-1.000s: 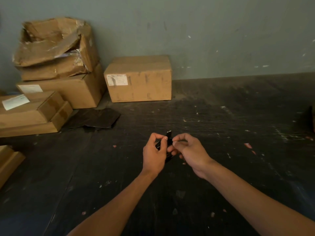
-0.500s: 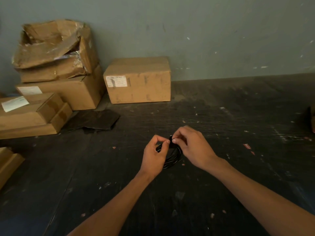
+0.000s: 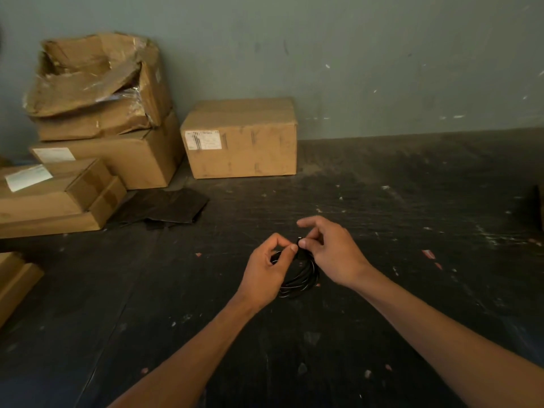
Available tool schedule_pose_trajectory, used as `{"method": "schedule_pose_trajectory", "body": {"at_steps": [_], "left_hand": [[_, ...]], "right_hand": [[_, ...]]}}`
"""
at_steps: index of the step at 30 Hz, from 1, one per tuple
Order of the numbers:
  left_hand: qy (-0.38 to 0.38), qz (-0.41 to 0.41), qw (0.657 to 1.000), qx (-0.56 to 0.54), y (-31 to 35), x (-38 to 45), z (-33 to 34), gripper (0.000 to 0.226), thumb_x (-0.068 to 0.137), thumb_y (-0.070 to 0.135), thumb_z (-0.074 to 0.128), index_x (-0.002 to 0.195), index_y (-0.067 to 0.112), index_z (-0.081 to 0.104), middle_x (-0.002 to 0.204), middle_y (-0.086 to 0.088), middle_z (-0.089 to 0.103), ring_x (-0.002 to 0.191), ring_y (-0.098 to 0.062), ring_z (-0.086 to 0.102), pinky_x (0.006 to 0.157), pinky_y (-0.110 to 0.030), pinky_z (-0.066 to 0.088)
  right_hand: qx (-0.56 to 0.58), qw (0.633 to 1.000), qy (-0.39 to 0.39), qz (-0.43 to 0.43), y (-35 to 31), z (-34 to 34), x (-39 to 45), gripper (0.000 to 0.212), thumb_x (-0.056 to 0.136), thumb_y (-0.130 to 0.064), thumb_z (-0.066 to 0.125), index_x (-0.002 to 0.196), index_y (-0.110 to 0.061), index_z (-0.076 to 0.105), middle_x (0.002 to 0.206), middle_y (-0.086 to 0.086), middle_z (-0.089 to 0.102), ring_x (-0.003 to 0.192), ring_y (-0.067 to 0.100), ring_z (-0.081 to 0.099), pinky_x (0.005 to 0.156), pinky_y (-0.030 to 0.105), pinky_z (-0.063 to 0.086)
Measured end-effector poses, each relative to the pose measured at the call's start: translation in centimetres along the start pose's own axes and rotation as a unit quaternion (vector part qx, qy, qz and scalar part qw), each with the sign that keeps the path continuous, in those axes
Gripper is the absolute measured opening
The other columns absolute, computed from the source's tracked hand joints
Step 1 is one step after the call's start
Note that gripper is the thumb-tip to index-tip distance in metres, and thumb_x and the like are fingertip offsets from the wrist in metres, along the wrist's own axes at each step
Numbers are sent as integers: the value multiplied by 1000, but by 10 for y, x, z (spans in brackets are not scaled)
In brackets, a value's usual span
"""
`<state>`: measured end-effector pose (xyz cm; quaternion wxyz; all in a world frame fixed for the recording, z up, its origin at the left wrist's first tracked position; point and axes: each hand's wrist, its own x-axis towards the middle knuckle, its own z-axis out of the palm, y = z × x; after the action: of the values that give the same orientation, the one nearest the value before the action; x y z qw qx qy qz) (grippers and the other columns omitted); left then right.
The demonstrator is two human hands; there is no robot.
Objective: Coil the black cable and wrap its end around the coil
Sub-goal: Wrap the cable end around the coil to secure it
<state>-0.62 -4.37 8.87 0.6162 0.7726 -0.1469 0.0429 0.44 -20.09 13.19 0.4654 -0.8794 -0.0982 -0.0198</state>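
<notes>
The black cable [image 3: 300, 279] hangs as a small coil of several loops between my two hands, low over the dark floor at the centre of the view. My left hand [image 3: 266, 270] pinches the coil's top left with thumb and forefinger. My right hand [image 3: 331, 254] pinches the cable's end, a small black plug with a pale tip, at the top of the coil; its index finger is stretched out. The upper part of the coil is hidden behind my fingers.
A closed cardboard box [image 3: 241, 139] stands against the grey wall. Stacked and crushed boxes [image 3: 97, 113] fill the left side, with flat cartons [image 3: 53, 198] in front. A dark sheet [image 3: 164, 207] lies on the scuffed floor [image 3: 412, 231]. Another carton edge [image 3: 14, 278] is at far left.
The coil has dropped lower and opened into visible loops below my hands. My right hand has turned over the top of the coil, with its index finger now extended.
</notes>
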Motion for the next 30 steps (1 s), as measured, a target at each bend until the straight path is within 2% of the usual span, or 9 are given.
{"method": "schedule_pose_trajectory", "body": {"at_steps": [2, 7, 11, 14, 16, 19, 24, 27, 30], "left_hand": [[-6, 4, 1000, 11, 1, 0, 0, 10, 100, 13, 55, 97, 7, 63, 66, 24, 64, 53, 9, 55, 49, -6, 39], [-25, -14, 1000, 7, 4, 3, 0, 9, 98, 21, 57, 103, 15, 63, 71, 25, 65, 58, 10, 58, 52, -6, 41], [-23, -59, 996, -69, 3, 5, -2, 19, 93, 19, 66, 111, 16, 62, 84, 13, 68, 73, 6, 62, 65, -13, 49], [-4, -96, 989, -109, -3, 5, -6, 18, 93, 15, 65, 111, 14, 62, 80, 7, 68, 77, -2, 63, 72, -17, 49], [2, -136, 982, -131, -9, 5, -7, 18, 94, 14, 63, 111, 17, 64, 93, 0, 71, 92, -9, 67, 79, -22, 50], [-11, -203, 965, -166, -13, 4, -5, 22, 92, 22, 65, 113, 22, 66, 111, 1, 73, 110, -15, 65, 85, -30, 51], [-46, -270, 885, -377, -14, 3, -1, 40, 83, 26, 68, 120, 11, 64, 122, -11, 70, 115, -25, 66, 94, -42, 49], [-34, -269, 861, -430, -14, 6, 2, 31, 86, 23, 64, 115, 11, 65, 124, -12, 69, 117, -25, 65, 100, -45, 47], [-11, -248, 855, -455, -13, 12, 5, 24, 89, 29, 63, 107, 15, 67, 109, -8, 73, 114, -25, 66, 95, -43, 49]], "right_hand": [[-20, 1000, -9, 16, 0, -1, 0, 18, 94, -16, 60, 110, -21, 68, 98, -6, 68, 93, 6, 61, 80, 22, 47], [-29, 999, 17, 11, 1, -3, 1, 11, 95, -15, 58, 91, -21, 65, 88, -7, 65, 84, 2, 59, 67, 16, 44], [32, 996, 68, 40, 8, -9, 6, 15, 95, -14, 58, 85, -24, 64, 83, -8, 63, 75, 4, 59, 58, 15, 41], [120, 982, 117, 88, 15, -14, 10, 17, 94, -12, 59, 84, -23, 65, 85, -2, 65, 81, 12, 61, 69, 23, 46], [176, 968, 128, 125, 19, -15, 13, 16, 94, -12, 59, 85, -22, 66, 92, 3, 68, 87, 16, 62, 77, 29, 48], [255, 940, 144, 177, 24, -14, 13, 16, 95, -11, 58, 85, -20, 67, 91, 5, 68, 84, 17, 61, 69, 29, 45], [407, 868, 144, 244, 29, -19, 11, 12, 96, -9, 54, 94, -12, 66, 89, 8, 72, 80, 19, 67, 65, 30, 52], [482, 821, 136, 275, 37, -19, 7, 13, 96, -7, 53, 99, -9, 66, 95, 11, 72, 87, 22, 68, 71, 35, 54], [504, 800, 105, 309, 48, -13, -2, 17, 95, -6, 54, 106, -6, 66, 101, 14, 73, 96, 25, 68, 73, 37, 56]]}}
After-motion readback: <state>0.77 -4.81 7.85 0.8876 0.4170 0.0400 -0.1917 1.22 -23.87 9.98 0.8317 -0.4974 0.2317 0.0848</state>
